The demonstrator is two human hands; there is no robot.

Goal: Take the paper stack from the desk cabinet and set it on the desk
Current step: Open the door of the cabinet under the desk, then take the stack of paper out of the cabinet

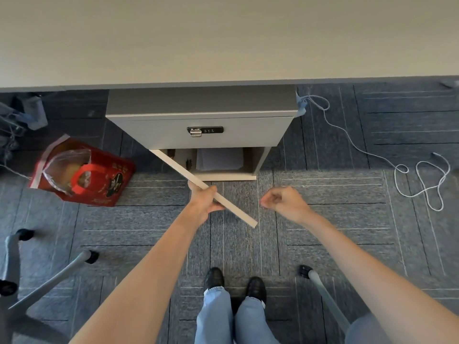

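Left grip: the left hand (203, 199) is clamped on the top edge of the pale wooden cabinet door (206, 188), fingers wrapped over the edge and the thumb under it.
Right grip: the right hand (285, 202) holds nothing; its fingers are curled loosely together, and it hangs in the air just beside the free end of the door, not touching it.
Door: it stands swung out to the left of the opening, hinged at the left side of the lower compartment, so the compartment is open to view.
Paper stack: the white stack of paper sheets (219, 158) lies flat inside the lower compartment of the grey desk cabinet (198, 112), toward the right half, under the drawer with the small black combination lock (205, 131).
Worktop: the wide beige worktop (223, 33) is above the cabinet and fills the upper part of the view; no paper is seen on it.
Around: a red paper gift bag (84, 171) stands on the grey-blue carpet floor (323, 219) to the left of the cabinet, and a thin white cable (422, 175) lies in loops to the right, well apart from the hands.
Done: as I judge it, the cabinet is opened and the stack is uncovered.
Left to do: reaching into the compartment, taking the stack, lifting it out and setting it on the worktop; the free right hand seems the likely one for the reach.
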